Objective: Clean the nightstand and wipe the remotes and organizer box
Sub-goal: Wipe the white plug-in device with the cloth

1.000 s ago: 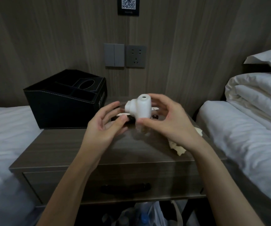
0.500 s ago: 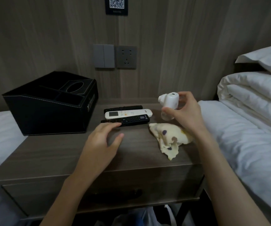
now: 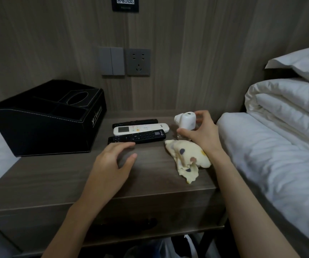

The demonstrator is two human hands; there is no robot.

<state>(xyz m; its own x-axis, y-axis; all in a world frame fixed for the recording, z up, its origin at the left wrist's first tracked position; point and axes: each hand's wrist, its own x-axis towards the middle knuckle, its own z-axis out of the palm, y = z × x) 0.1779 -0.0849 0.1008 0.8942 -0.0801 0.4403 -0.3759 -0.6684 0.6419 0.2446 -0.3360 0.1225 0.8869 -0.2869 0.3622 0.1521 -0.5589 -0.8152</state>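
The job looks close to its start. Three remotes lie side by side on the tabletop [image 3: 57,175], outside the box: the back black remote [image 3: 135,122], the white remote [image 3: 140,129] in the middle and the front black remote [image 3: 137,137]. The organizer box [image 3: 45,127] stands on the left side of the tabletop, and the parts I can see into look empty. The spotted cloth [image 3: 187,157] lies in a heap near the right edge. No hand holds it, so no wiping is going on right now. I cannot tell if anything is clean yet. I think the tabletop, the remotes and the box all wait for the cloth.

The right hand [image 3: 202,133] reaches past the cloth. Its grip is closed round a small white spray bottle [image 3: 186,121], with the thumb in front and the fingers behind. The bottle is upright, just right of the remotes. I cannot tell if its bottom touches the tabletop.

The left hand [image 3: 111,162] is low over the tabletop, palm down, fingers loosely bent. Its grip holds nothing. Its fingertips are just beside the front black remote, maybe touching it.
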